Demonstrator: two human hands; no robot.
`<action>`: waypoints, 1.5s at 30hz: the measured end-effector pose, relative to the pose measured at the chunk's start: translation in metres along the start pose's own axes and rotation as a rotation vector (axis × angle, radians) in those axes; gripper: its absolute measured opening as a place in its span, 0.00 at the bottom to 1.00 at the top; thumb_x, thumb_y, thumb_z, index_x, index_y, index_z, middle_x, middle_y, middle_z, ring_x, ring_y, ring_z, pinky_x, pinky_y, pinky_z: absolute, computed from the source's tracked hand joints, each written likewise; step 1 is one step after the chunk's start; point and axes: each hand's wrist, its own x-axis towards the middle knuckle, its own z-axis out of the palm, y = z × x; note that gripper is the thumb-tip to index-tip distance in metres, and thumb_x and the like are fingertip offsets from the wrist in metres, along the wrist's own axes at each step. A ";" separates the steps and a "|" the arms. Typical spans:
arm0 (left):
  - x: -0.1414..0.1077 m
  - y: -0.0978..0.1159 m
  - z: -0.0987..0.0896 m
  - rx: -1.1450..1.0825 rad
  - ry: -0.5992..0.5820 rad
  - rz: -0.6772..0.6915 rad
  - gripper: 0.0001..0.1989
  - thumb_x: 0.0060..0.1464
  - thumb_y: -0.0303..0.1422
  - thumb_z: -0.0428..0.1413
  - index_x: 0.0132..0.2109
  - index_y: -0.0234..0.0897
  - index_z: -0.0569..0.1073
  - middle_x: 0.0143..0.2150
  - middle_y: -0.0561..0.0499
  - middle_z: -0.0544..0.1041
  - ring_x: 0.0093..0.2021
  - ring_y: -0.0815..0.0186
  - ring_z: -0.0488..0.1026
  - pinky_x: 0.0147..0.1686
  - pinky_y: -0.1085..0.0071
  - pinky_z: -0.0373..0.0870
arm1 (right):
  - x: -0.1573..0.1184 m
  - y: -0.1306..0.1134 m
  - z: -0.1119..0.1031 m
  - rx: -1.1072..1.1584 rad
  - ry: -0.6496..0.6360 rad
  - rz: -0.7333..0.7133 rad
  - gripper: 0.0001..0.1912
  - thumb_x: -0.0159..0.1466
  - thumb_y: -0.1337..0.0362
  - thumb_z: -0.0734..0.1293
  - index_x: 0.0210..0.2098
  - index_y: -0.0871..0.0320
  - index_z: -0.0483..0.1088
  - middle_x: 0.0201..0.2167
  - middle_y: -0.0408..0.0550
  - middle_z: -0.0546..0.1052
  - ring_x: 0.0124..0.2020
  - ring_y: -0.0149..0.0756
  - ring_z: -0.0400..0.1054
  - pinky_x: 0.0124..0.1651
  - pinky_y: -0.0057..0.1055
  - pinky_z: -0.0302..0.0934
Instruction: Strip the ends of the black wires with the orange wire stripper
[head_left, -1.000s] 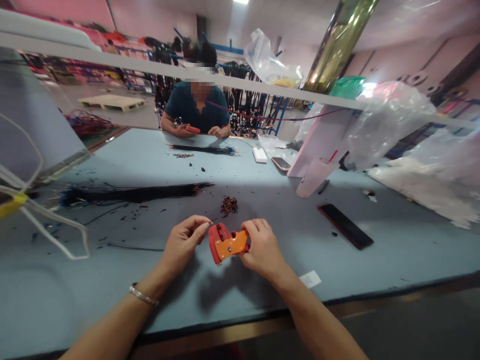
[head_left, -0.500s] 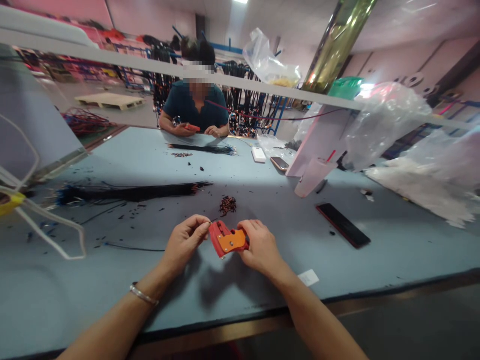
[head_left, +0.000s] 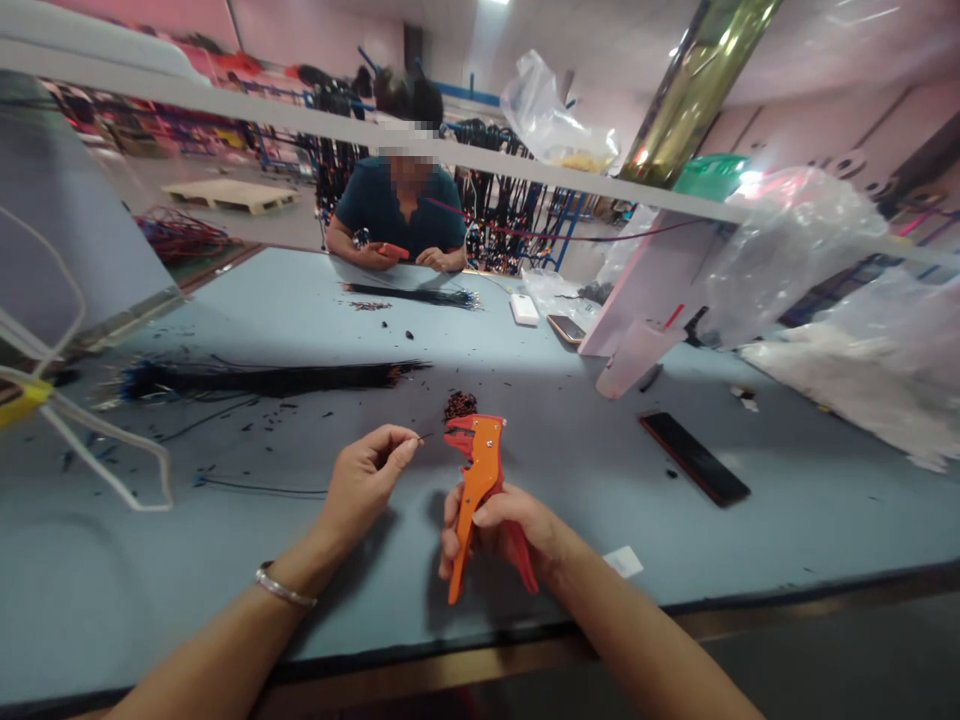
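Note:
My left hand (head_left: 373,476) pinches a thin black wire (head_left: 262,488), whose short end sticks out past the fingertips and whose length trails left to a blue tip. My right hand (head_left: 510,525) is wrapped round an orange and red wire stripper (head_left: 482,465), with its handles spread and its jaws pointing left, apart from the wire end. Behind the jaws lies a small pile of dark and coppery bits (head_left: 459,404). A long bundle of black wires (head_left: 277,380) rests further left on the grey table (head_left: 360,620).
A dark phone (head_left: 694,458) and a cup with a red straw (head_left: 637,358) are on the right. White looped cable (head_left: 112,470) stands at the left. Across the table, a person in a dark shirt (head_left: 409,215) holds a red tool (head_left: 394,250).
The stripper has turned upright and come away from my left hand, and its handles now show. My left hand still pinches the wire. The whole view has shifted slightly.

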 end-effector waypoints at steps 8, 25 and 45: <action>0.000 -0.001 0.003 -0.079 -0.098 -0.026 0.13 0.53 0.41 0.55 0.33 0.35 0.75 0.25 0.53 0.71 0.27 0.68 0.64 0.28 0.74 0.63 | 0.004 0.008 -0.004 -0.028 -0.064 0.051 0.17 0.47 0.65 0.66 0.36 0.67 0.71 0.26 0.51 0.77 0.28 0.42 0.75 0.30 0.29 0.56; 0.000 0.004 -0.001 0.003 -0.209 0.038 0.15 0.56 0.42 0.52 0.31 0.35 0.73 0.23 0.55 0.67 0.25 0.69 0.61 0.27 0.74 0.60 | 0.000 0.011 -0.004 -0.072 -0.053 0.075 0.14 0.51 0.65 0.68 0.36 0.66 0.70 0.27 0.52 0.77 0.25 0.38 0.73 0.35 0.37 0.66; 0.000 0.002 -0.003 -0.118 -0.240 -0.017 0.14 0.55 0.42 0.55 0.31 0.35 0.73 0.24 0.55 0.68 0.25 0.69 0.61 0.28 0.74 0.60 | 0.000 0.012 -0.002 -0.198 0.066 0.026 0.12 0.56 0.59 0.68 0.30 0.63 0.69 0.21 0.47 0.75 0.21 0.37 0.72 0.27 0.32 0.67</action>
